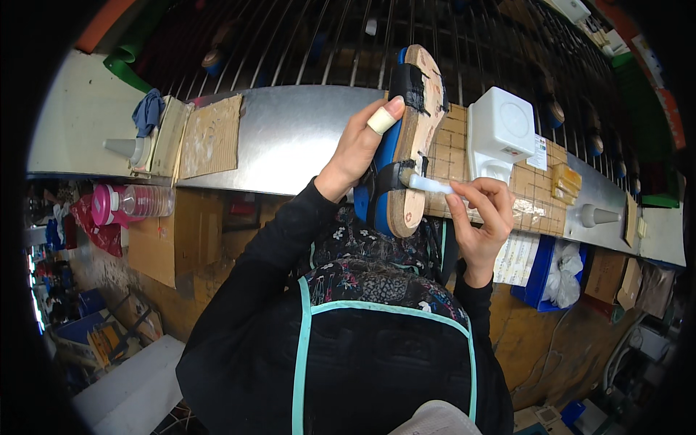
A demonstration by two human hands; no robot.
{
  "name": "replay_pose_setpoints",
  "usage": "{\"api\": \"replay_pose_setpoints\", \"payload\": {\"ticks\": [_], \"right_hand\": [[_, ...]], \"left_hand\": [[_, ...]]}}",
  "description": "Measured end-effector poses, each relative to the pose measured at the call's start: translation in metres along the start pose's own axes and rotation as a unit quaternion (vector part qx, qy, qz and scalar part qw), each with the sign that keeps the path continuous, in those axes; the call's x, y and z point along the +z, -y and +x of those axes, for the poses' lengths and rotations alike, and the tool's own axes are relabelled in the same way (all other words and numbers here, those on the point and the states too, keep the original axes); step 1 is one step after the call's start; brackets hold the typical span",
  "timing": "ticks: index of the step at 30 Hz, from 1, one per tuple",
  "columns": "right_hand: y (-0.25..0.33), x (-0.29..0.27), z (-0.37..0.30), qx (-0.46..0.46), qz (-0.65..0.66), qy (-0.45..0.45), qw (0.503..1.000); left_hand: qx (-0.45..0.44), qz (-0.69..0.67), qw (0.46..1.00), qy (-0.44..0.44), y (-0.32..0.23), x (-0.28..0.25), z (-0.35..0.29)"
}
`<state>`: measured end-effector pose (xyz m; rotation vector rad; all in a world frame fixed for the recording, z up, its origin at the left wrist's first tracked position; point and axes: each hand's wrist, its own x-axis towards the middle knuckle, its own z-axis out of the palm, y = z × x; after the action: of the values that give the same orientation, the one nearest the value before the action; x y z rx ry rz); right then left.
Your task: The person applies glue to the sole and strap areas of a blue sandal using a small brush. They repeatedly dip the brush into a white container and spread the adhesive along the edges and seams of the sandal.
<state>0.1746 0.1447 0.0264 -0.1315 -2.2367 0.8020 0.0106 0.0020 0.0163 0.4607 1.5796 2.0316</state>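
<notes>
One sandal (416, 134) shows in the head view, set on a blue foot-shaped form (389, 145) and held between the person's body and the worktop (290, 138), over its near edge, with the pale underside of the sole turned to the right and partly upward. The left hand (354, 151) grasps it from the left side, a thumb wrapped in one strip of pale tape (381, 121) pressed near the upper strap (411, 85). The right hand (484, 217) pinches one white stick (431, 185) between thumb and fingers, its tip at the lower strap (391, 177), where that strap folds onto the sole. The step in hand looks like dabbing or pressing at this fold; what the next move calls for, I judge, is a steady left grip and a light, controlled stroke of the tip along the strap end. Counted, that makes one sandal, two black straps and one stick; around them are one white container (500, 123), two grey cones (125, 148), one at each side, one blue cloth (148, 112), one pink-lidded bottle (148, 201) and one blue bin (533, 286) holding a white bag (564, 275). The shapes among the rack's bars (326, 58) are too dim to count.
</notes>
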Motion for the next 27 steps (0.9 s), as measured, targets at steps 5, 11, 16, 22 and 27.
{"api": "replay_pose_setpoints", "payload": {"ticks": [5, 11, 16, 22, 27], "right_hand": [[0.001, -0.006, 0.001, -0.014, 0.021, 0.018, 1.0], [0.003, 0.001, 0.009, 0.025, 0.014, -0.05, 0.998], [0.007, -0.003, 0.01, 0.001, -0.003, 0.003, 1.0], [0.007, -0.009, 0.006, -0.032, 0.0, 0.031, 0.999], [-0.003, -0.006, 0.018, 0.006, 0.158, 0.022, 0.987]], "left_hand": [[0.002, 0.002, 1.0, 0.005, -0.003, -0.003, 0.0], [0.03, 0.003, 0.999, -0.01, -0.007, 0.004, -0.005], [0.045, 0.011, 0.999, -0.007, -0.008, 0.001, -0.004], [0.059, 0.016, 0.998, -0.006, -0.007, -0.002, -0.004], [0.045, -0.007, 0.999, -0.008, -0.01, 0.003, -0.007]]}}
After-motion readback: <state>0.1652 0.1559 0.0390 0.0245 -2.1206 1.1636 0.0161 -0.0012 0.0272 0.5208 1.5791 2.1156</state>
